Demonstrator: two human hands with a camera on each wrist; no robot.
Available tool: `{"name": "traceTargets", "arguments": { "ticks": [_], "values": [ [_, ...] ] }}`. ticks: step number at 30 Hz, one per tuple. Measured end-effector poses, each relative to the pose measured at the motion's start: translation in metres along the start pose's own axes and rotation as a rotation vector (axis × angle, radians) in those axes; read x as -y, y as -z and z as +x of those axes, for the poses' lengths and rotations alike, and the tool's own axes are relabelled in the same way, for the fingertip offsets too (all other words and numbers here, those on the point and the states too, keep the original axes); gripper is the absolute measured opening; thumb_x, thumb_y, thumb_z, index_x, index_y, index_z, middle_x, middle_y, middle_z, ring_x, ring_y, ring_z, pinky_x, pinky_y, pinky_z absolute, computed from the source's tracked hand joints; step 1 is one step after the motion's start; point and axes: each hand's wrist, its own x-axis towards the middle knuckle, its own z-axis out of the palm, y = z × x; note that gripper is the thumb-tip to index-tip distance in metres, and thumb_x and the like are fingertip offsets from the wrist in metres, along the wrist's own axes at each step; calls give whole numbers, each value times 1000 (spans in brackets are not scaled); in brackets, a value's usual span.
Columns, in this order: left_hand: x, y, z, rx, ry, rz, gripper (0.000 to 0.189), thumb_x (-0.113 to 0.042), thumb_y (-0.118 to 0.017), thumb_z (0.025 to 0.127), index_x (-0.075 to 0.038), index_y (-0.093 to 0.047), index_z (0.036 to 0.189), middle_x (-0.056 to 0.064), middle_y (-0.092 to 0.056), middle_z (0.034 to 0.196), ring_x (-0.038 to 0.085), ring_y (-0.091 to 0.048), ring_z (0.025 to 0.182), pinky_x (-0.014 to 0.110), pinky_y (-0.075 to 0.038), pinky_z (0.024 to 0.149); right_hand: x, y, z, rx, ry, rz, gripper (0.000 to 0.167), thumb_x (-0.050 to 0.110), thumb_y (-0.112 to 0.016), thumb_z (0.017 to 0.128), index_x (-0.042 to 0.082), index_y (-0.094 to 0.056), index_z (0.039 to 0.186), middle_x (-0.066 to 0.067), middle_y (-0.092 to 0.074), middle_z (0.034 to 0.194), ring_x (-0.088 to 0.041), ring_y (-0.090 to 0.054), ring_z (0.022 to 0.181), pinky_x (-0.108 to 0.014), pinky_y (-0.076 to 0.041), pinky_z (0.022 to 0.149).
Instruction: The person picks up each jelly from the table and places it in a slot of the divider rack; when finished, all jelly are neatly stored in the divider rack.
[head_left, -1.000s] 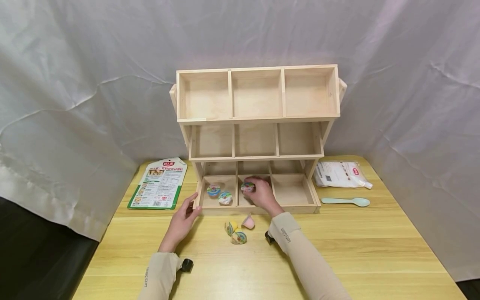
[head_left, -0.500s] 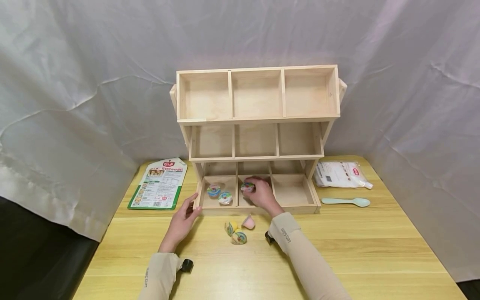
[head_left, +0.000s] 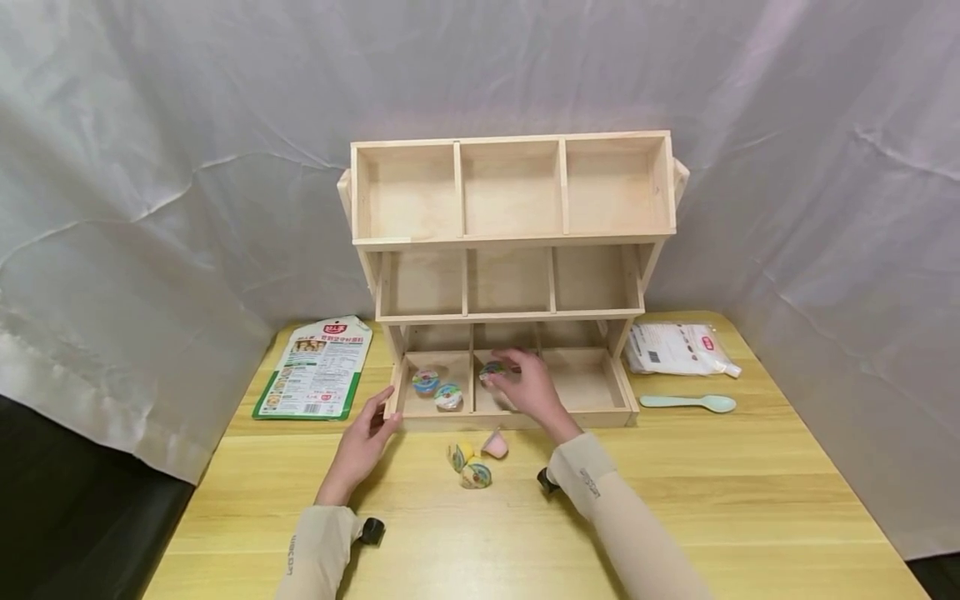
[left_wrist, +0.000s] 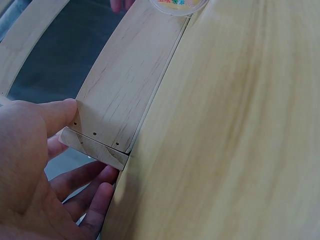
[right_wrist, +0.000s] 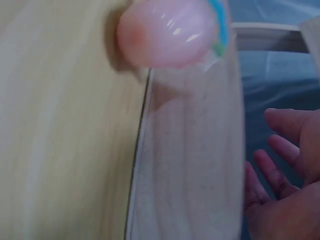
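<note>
In the head view a wooden tiered box (head_left: pixel 510 421) stands at the back of the table. My left hand (head_left: pixel 363 450) grips its front left corner, thumb on the front board and fingers around the side, as the left wrist view shows. My right hand (head_left: pixel 534 387) hovers over the bottom middle compartment, fingers loose and apart. Beneath its fingertips sits a jelly cup (head_left: pixel 491 372), partly covered. The left compartment holds a blue jelly cup (head_left: pixel 425 382) and a white-lidded jelly cup (head_left: pixel 448 397). In front lie a pink jelly cup (head_left: pixel 495 445) and two yellow jelly cups (head_left: pixel 476 474).
Left of the box lies a white and green food pouch (head_left: pixel 315 367). To the right are a clear plastic packet (head_left: pixel 678 348) and a pale green spoon (head_left: pixel 688 402). Grey curtains (head_left: pixel 150 250) hang around the table (head_left: pixel 712 500).
My right hand has let go of the jelly cup in the middle compartment and drawn slightly right, its fingers spreading. My left hand keeps its place on the box corner.
</note>
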Motion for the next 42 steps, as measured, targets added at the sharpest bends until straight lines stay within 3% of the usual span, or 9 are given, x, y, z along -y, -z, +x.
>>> {"name": "traceTargets", "arguments": {
  "ticks": [3, 8, 16, 24, 33, 38, 42],
  "values": [
    [1, 1, 0, -2, -4, 8, 59, -41, -59, 106, -30, -38, 160, 21, -54, 150, 37, -56, 135, 53, -46, 115, 6, 5, -11, 13, 38, 28, 40, 14, -78, 93, 4, -69, 130, -19, -69, 126, -38, -66, 111, -50, -58, 97],
    [1, 1, 1, 6, -5, 12, 59, -41, -58, 106, -30, -38, 160, 22, -53, 151, 38, -56, 136, 54, -45, 116, 14, 9, -36, 80, 43, 31, 36, 8, -77, 92, 4, -71, 128, -13, -68, 121, -26, -69, 101, -36, -62, 87],
    [1, 0, 3, 1, -5, 9, 59, -43, -58, 106, -32, -37, 160, 21, -53, 150, 38, -55, 136, 54, -44, 116, 20, 8, -61, 185, 67, -5, 28, 8, -76, 93, 6, -75, 120, -11, -72, 111, -16, -66, 92, -23, -59, 76],
    [0, -1, 2, 2, 4, 8, 58, -38, -59, 106, -32, -38, 160, 20, -54, 149, 36, -56, 134, 53, -46, 115, 16, 3, -72, 265, 89, -79, 29, 11, -77, 92, 7, -75, 121, -6, -74, 107, -14, -65, 90, -24, -58, 78],
    [1, -1, 1, 3, 0, 8, 58, -40, -59, 106, -32, -38, 160, 20, -55, 148, 36, -58, 133, 53, -47, 114, 12, -2, -80, 292, 150, -171, 14, 18, -77, 94, 10, -79, 106, 5, -71, 98, -7, -62, 83, -21, -55, 75],
    [2, 0, 0, 1, -7, 14, 59, -43, -59, 105, -32, -38, 160, 20, -56, 148, 36, -58, 133, 52, -47, 114, 9, 0, -82, 283, 128, -163, 6, 20, -80, 91, 16, -78, 95, 8, -68, 94, -6, -62, 84, -22, -57, 79],
    [2, 0, 0, 2, -8, 21, 60, -44, -59, 105, -32, -37, 160, 20, -56, 148, 36, -58, 134, 52, -47, 115, 7, 4, -84, 281, 103, -148, 10, 22, -83, 89, 18, -75, 89, 8, -66, 92, -7, -62, 84, -23, -57, 79]
  ]
}}
